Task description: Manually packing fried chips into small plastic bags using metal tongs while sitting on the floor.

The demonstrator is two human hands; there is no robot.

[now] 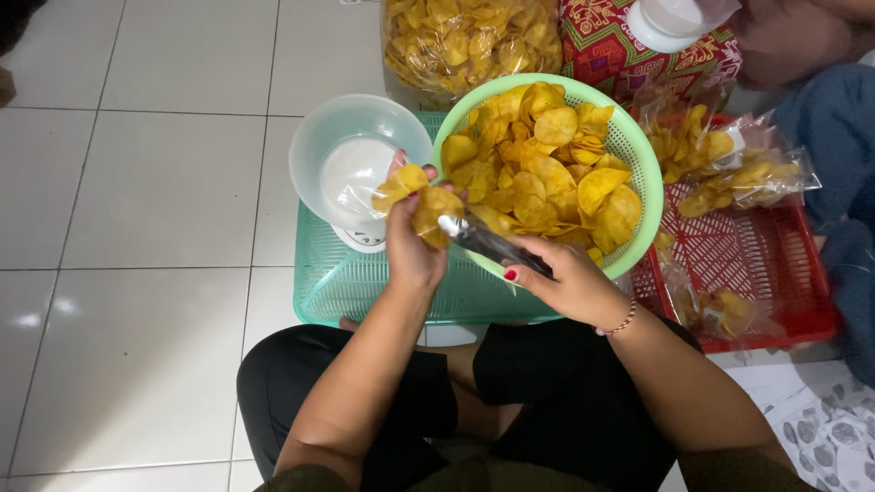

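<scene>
Your left hand grasps a small clear plastic bag of yellow chips, at nine o'clock of the round green mesh colander; your right hand grips shiny metal tongs touching that bag, at six o'clock of the colander

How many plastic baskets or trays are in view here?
3: a green basket holding chips, a teal basket beneath it, and a red tray at right. Others may be hidden.

Open tiled floor lies at 9 o'clock. Green colander, clear bowl and red tray block 12 to 3 o'clock.
</scene>
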